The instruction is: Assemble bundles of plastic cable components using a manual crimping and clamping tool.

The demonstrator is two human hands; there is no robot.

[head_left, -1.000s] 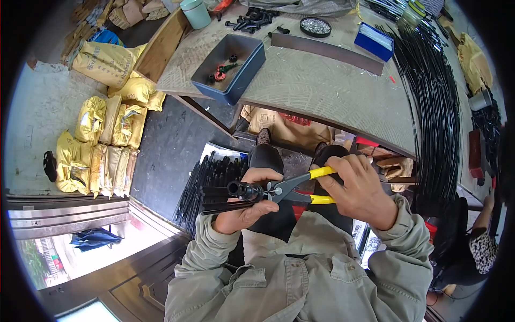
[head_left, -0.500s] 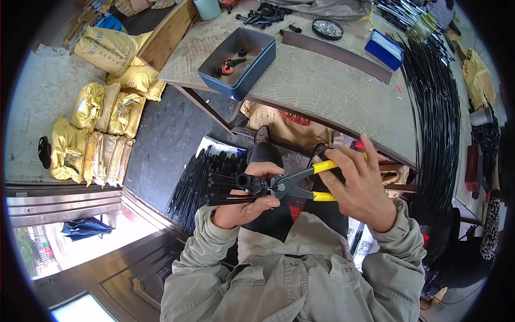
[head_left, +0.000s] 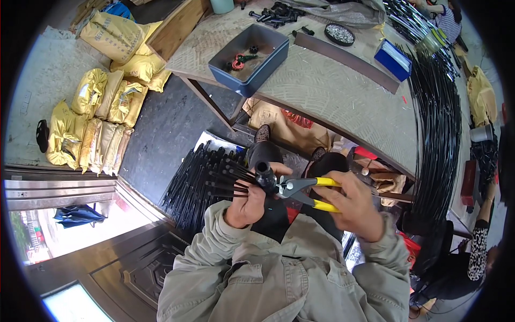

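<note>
My left hand is closed around a bundle of thin black rods that fan out to the left with knobbed ends. A black tubular fitting stands up from the same grip, its open end facing up. My right hand is wrapped round the yellow handles of a pair of pliers, which are spread apart. The pliers' grey jaws reach the side of the fitting, close to my left fingers. Whether they bite on anything there is too small to tell.
A worktable ahead carries a grey bin, a blue box, a round dish and long black rods. More rods lie left of my legs. Yellow sacks are stacked left. Another person's arm shows at right.
My right fingers, stretched out before, now curl round the plier handles. The fitting has tipped more upright and the rods tilt upward. The whole view has shifted slightly.
</note>
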